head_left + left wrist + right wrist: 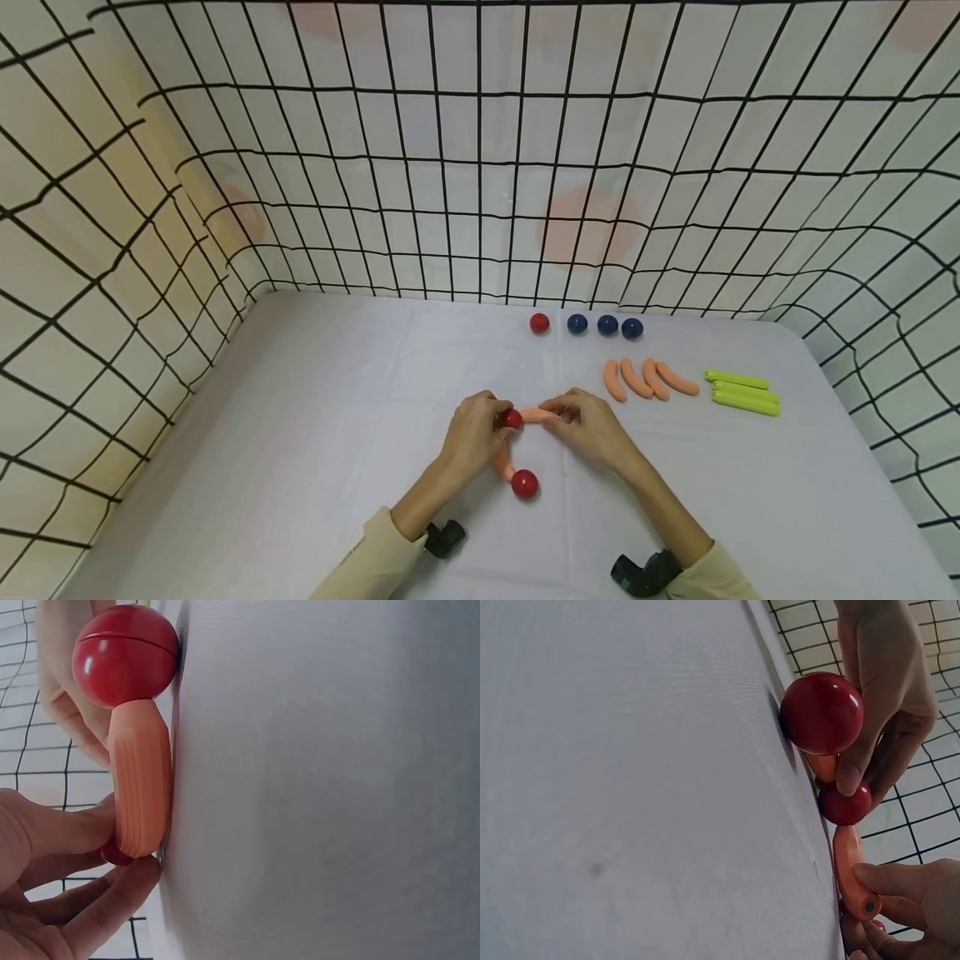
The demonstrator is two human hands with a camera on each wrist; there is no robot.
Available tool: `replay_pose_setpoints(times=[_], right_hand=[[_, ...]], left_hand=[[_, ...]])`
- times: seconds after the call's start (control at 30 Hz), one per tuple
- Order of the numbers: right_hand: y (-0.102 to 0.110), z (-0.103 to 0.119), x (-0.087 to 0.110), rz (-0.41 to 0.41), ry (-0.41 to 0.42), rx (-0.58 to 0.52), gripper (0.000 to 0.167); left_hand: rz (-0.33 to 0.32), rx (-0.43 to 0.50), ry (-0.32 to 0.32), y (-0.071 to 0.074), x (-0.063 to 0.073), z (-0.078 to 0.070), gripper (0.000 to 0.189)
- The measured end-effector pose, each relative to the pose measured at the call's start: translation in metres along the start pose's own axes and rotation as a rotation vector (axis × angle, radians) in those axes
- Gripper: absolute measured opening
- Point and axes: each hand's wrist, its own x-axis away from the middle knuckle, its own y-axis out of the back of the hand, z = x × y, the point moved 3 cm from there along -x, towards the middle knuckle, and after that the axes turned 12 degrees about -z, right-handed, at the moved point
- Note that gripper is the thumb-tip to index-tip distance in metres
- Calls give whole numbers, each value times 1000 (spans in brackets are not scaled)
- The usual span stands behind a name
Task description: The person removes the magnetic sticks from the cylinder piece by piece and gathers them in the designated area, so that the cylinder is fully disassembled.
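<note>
My left hand [474, 431] pinches a red ball [511, 418] between thumb and fingers, low over the white table. From that ball an orange curved stick [504, 463] runs toward me to a second red ball [525, 484], touching it. In my right hand [588, 427], thumb and fingers pinch another orange curved stick [848, 862], whose near end meets the held red ball. A dark round spot shows on this stick's free end in the right wrist view. The left wrist view shows the first stick [139, 780] lengthwise, with the nearer red ball [126, 656] at its end.
Toward the back lie a red ball [539, 323] and several dark blue balls [607, 325] in a row. Several orange curved sticks [636, 379] and three yellow-green sticks [746, 398] lie to the right. A black wire grid [480, 158] borders the table's back and sides.
</note>
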Motion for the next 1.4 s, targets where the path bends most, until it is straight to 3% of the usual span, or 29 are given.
replay_pose_setpoints(times=[0.27,0.5,0.83,0.97,1.27,1.4], right_hand=[[3,-4,1,-1,-30,9,24],[15,-11,1,-6,-161,-64,31],[16,-30,6,-124,-470,-404,42],[17,-34,6,-129,-573,-549,46],[25,-37,9,-105,-645,-814,52],[27,-40,9,-133,-690,-918,39]], left_hand=[[10,-17,17,2,-1,2,24],[56,18,93,5,-2,7,32],[75,30,100,6,0,9,31],[72,20,87,6,0,9,32],[67,19,73,6,-1,7,32],[62,14,74,6,-2,7,32]])
